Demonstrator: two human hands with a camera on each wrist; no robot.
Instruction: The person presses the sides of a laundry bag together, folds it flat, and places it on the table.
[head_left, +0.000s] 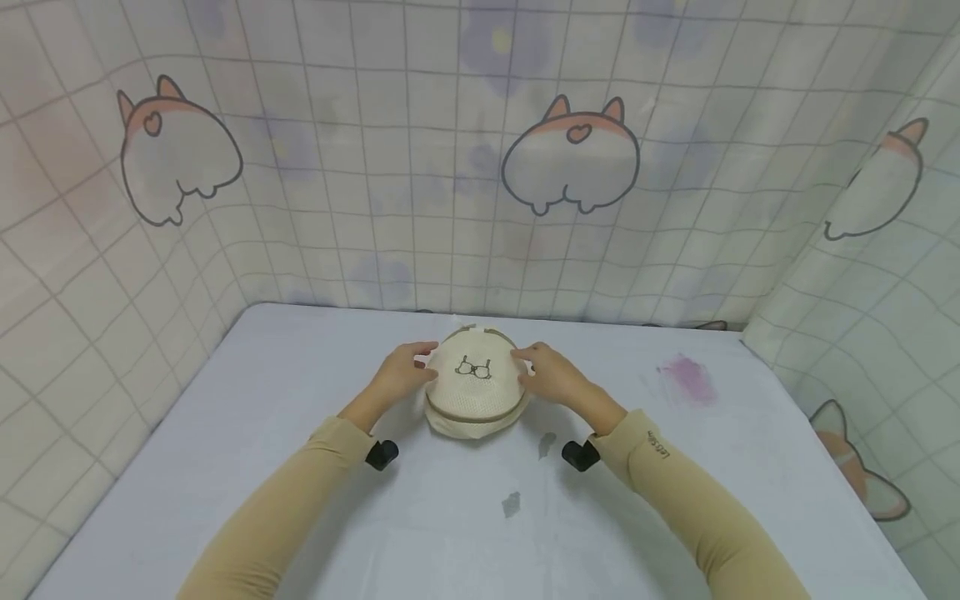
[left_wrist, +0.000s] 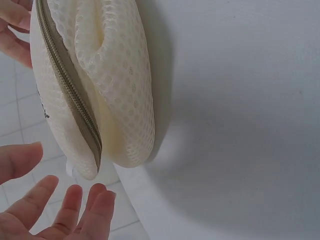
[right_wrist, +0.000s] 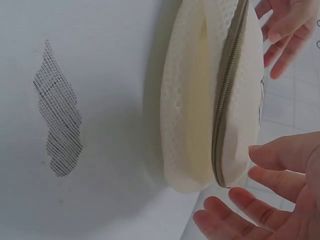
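Note:
A round cream mesh laundry bag (head_left: 474,383) with a small dark line drawing on top sits at the back middle of the white table. A tan zipper (left_wrist: 65,75) runs along its side, and the mesh wall below folds inward. On the bag's left side is my left hand (head_left: 402,372), its fingers spread and slightly bent around a gap by the edge. My right hand (head_left: 555,375) is at the opposite side; in the right wrist view its thumb tip comes right to the bag's edge (right_wrist: 237,160), with the other fingers loosely bent beneath.
The white tabletop (head_left: 450,517) carries two grey patches (head_left: 511,504) in front of the bag and a pink stain (head_left: 690,379) at the right. Checked curtains (head_left: 375,167) with cartoon animal prints enclose the back and both sides. Dark wrist cameras (head_left: 382,455) hang beneath both sleeves.

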